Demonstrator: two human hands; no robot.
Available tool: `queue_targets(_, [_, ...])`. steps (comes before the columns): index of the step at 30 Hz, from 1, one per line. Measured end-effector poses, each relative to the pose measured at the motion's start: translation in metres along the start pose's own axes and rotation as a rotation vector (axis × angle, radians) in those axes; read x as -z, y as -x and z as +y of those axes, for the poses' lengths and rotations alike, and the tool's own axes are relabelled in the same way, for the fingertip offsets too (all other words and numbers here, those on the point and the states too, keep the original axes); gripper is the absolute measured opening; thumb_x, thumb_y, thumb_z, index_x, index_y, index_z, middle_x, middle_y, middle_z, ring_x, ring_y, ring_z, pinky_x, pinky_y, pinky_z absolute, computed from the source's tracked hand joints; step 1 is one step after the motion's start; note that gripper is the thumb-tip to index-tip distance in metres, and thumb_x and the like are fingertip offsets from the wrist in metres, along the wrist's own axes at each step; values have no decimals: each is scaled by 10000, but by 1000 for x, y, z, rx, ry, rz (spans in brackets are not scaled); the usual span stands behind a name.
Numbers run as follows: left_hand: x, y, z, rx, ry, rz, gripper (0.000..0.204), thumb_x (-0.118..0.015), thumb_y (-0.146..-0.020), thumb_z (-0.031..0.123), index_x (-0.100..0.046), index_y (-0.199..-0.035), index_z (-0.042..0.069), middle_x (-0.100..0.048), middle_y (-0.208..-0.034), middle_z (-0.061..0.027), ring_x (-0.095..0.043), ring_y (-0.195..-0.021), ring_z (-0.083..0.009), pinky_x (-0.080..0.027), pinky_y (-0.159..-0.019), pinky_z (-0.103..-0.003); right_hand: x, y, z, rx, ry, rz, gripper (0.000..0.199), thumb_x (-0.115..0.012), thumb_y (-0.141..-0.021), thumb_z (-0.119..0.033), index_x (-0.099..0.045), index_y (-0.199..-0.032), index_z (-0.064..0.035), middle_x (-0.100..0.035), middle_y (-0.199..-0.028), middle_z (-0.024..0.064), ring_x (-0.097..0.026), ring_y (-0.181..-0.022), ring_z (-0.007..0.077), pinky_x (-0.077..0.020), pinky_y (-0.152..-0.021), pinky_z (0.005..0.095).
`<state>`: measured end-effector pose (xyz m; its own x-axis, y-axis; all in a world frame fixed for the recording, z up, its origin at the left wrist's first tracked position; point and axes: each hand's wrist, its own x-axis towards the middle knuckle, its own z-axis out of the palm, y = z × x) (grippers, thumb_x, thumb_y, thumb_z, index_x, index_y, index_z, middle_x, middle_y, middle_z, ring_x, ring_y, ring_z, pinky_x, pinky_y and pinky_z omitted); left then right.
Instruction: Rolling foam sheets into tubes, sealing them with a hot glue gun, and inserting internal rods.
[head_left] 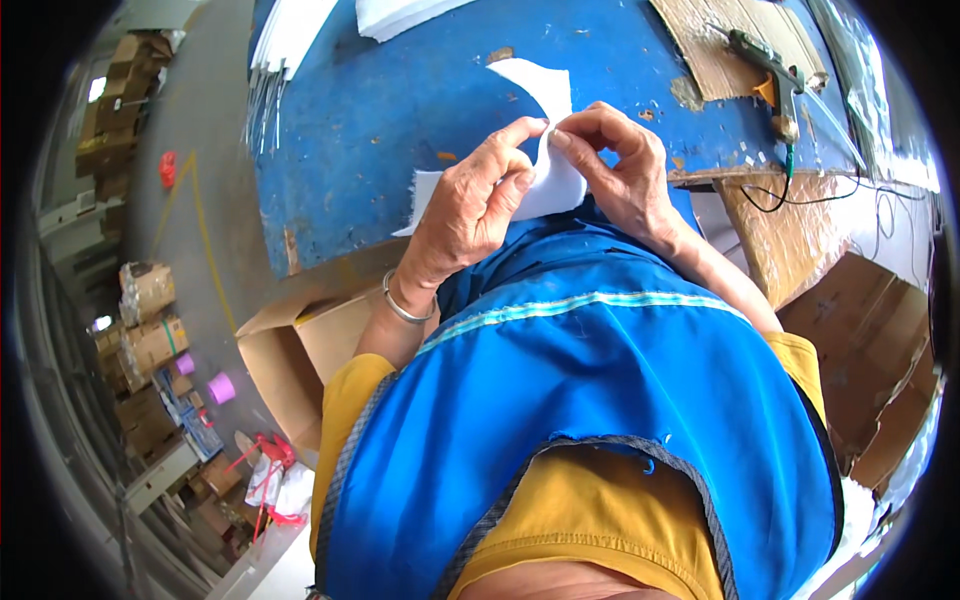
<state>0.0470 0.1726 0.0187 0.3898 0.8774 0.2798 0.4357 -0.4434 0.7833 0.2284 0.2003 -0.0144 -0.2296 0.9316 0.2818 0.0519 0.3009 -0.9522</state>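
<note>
A piece of white cloth with a frayed left end lies over the near edge of the blue table, and its upper part rises in a curved strip between my hands. My left hand has its fingers closed on the cloth's fold, with a bracelet on the wrist. On the other side of the fold, my right hand pinches the same cloth between thumb and forefinger. The two sets of fingertips almost meet. What lies inside the fold, if anything, is hidden.
The worn blue table carries white strips with thin metal rods at far left and a white stack at the back. A glue gun with a cord rests by cardboard at right. An open carton stands below left.
</note>
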Motion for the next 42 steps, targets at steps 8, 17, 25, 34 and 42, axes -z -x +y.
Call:
queue_targets(8, [-6,1,-1,36,77,2,201,-541,-871,17,-528,-1070,-9,-621,-1005,-113,-559,-661,-190,-473,-637,-281,11,7,8,-289,-228,7,102,-585,-865,-116,-582,-837,-18,-580,-753,7,-509,-674,66,-425,-628,214])
queue_targets(17, [3,5,-12,34,105,61,234,-533,-879,15,-543,-1112,-1,-598,-842,-56,-516,-634,-122,-442,-600,-241,77,29,2,-375,-353,-180,77,-576,-826,-76,-557,-777,-20,-569,-738,52,-522,-683,108,-415,-619,225])
queue_targets(25, [13,9,-16,100,79,86,207,-548,-875,31,-552,-1080,0,-630,-909,-73,-527,-637,-118,-448,-584,-246,131,124,-5,-495,1368,-823,147,-592,-789,-138,-633,-863,-18,-629,-803,196,-616,-797,333,-482,-751,381])
queue_targets(34, [13,10,-4,80,28,-43,76,-586,-847,33,-550,-910,11,-612,-804,-110,-599,-661,-259,-473,-598,-315,74,-23,-19,174,512,-391,650,-650,-669,69,-504,-1267,-138,-460,-1294,124,-467,-1189,301,-404,-986,389])
queue_targets(42, [27,12,-13,91,-54,-108,79,-589,-857,65,-540,-834,8,-560,-699,-106,-530,-590,-208,-424,-555,-301,-5,-97,5,585,760,-1019,271,-672,-669,-2,-638,-934,-47,-531,-1207,128,-370,-1267,282,-260,-1068,465])
